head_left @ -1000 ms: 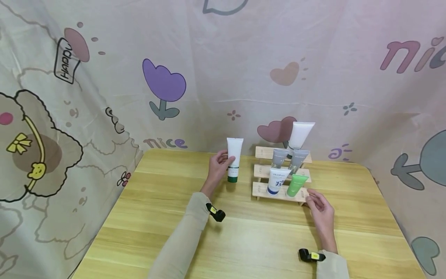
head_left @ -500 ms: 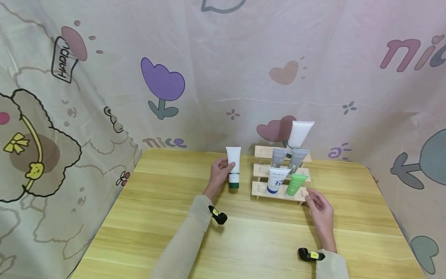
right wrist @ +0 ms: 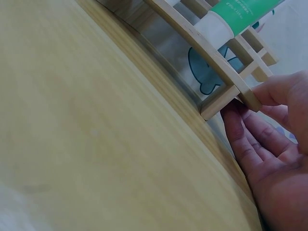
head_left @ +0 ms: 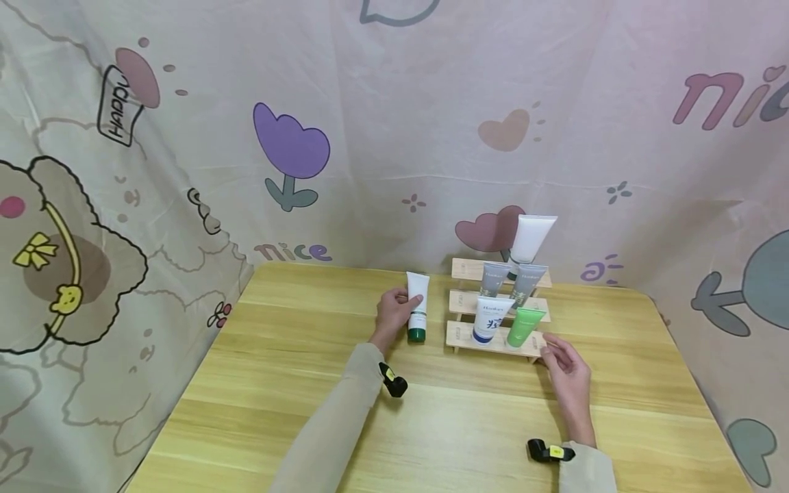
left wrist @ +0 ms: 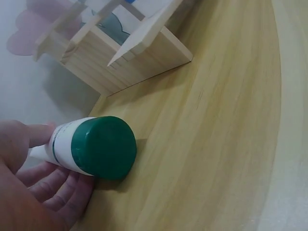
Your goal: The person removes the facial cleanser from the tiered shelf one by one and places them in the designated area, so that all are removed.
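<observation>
Nearest, a person's right hand [head_left: 570, 372] pinches the front right end of a three-tier wooden rack [head_left: 458, 333] on a wood-grain worktop [head_left: 444, 424]. Left of the rack, the left hand [head_left: 393, 315] has its grip closed around a white squeeze tube [head_left: 418, 296], its green cap toward the viewer. Beyond, the tiers hold a blue-capped tube [head_left: 491, 316] beside a green tube [head_left: 524, 326], then two grey tubes [head_left: 494, 278], then a larger white tube [head_left: 533, 238].
</observation>
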